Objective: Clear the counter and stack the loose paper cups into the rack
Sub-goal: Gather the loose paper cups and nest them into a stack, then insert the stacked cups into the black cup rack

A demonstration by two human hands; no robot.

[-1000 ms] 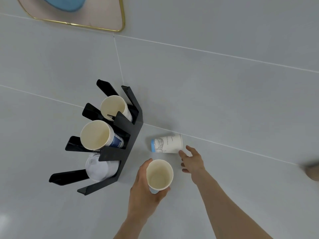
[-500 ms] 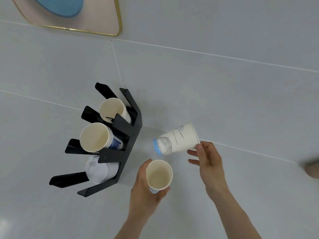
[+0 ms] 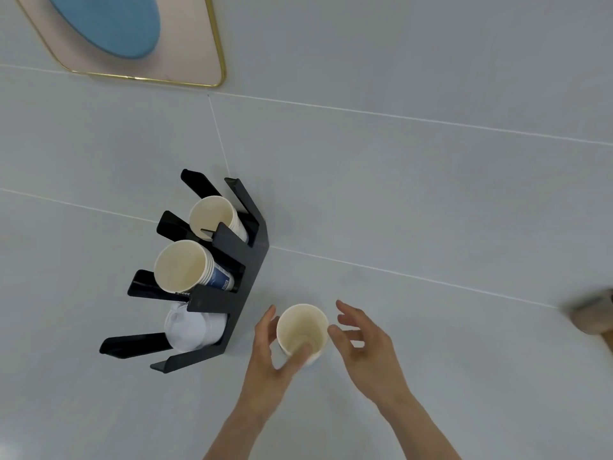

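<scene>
An upright paper cup [image 3: 300, 327] with a cream inside sits in my left hand [image 3: 268, 356], whose fingers wrap its left and front side. Just right of the cup, my right hand [image 3: 363, 346] hovers with fingers spread and nothing in it. To the left stands the black cup rack [image 3: 232, 260]. Its top slot holds a cup stack [image 3: 215, 215], the middle slot a longer stack [image 3: 185, 265] with a blue print, and the bottom slot white lids [image 3: 190, 327]. No loose cup lies on the counter [image 3: 431, 227].
A pink tray with a gold rim [image 3: 199, 61] carrying a blue oval thing [image 3: 109, 24] lies at the far left. A blurred brownish object [image 3: 593, 312] shows at the right edge. The counter is pale grey with thin white seams.
My right hand lifted the cup lying on its side and brought it down into the cup in my left hand. The right hand has now let go and opened.
</scene>
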